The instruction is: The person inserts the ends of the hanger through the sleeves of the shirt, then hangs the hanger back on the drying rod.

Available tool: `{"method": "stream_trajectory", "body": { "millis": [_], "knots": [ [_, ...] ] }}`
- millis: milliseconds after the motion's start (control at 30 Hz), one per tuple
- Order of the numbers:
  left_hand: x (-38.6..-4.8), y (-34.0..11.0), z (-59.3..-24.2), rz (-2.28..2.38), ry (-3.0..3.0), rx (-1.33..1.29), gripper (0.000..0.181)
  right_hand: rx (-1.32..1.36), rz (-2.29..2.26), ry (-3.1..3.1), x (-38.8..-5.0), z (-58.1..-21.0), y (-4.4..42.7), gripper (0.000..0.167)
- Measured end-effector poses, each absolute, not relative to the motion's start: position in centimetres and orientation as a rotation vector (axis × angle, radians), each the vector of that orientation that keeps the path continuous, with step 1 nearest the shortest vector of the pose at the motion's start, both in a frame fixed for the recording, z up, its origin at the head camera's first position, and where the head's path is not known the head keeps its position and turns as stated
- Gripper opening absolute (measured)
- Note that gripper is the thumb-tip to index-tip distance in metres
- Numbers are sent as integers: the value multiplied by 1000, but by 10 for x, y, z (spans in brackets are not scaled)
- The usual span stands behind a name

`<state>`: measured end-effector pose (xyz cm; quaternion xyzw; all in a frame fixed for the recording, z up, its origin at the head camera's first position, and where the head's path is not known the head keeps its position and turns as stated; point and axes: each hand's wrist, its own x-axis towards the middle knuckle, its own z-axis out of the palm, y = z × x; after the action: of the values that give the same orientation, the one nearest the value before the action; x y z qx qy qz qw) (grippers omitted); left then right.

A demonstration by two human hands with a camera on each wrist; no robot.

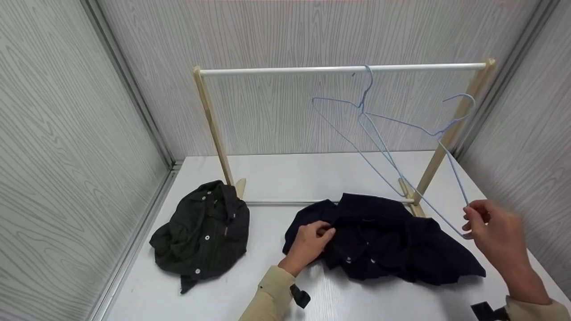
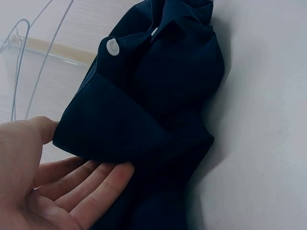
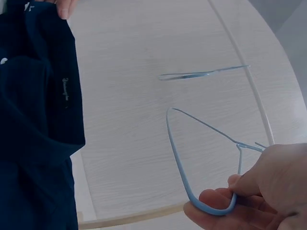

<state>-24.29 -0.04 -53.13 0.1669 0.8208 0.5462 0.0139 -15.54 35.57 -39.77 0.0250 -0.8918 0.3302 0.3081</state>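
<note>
A crumpled navy blue shirt (image 1: 428, 254) with white buttons lies on the table in front of a clothes rack. My left hand (image 1: 308, 245) pinches an edge of it; in the left wrist view, the thumb is at the cloth's edge and the fingers (image 2: 108, 191) lie against the fabric. Raised to the right of the shirt, my right hand (image 1: 502, 236) grips a light blue wire hanger (image 3: 176, 155) by one lower corner. That hanger's hook points up, free of the rail. Another blue hanger (image 1: 364, 96) hangs from the rack's rail.
The rack has a white top rail (image 1: 276, 70) between wooden posts (image 1: 213, 125), and a lower bar (image 1: 276, 203) behind the shirts. On the left, a dark olive shirt (image 1: 200, 240) lies bunched on the white table (image 1: 276, 174). Wood-grain panels (image 1: 58, 147) enclose the sides and back.
</note>
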Motion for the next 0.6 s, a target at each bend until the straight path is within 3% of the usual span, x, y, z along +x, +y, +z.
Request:
{"method": "stream_trajectory", "body": {
  "millis": [600],
  "knots": [
    [-247,0,-527,1651,2596,549,35,63,861,-2561,-141,-421,388,12]
  ]
}}
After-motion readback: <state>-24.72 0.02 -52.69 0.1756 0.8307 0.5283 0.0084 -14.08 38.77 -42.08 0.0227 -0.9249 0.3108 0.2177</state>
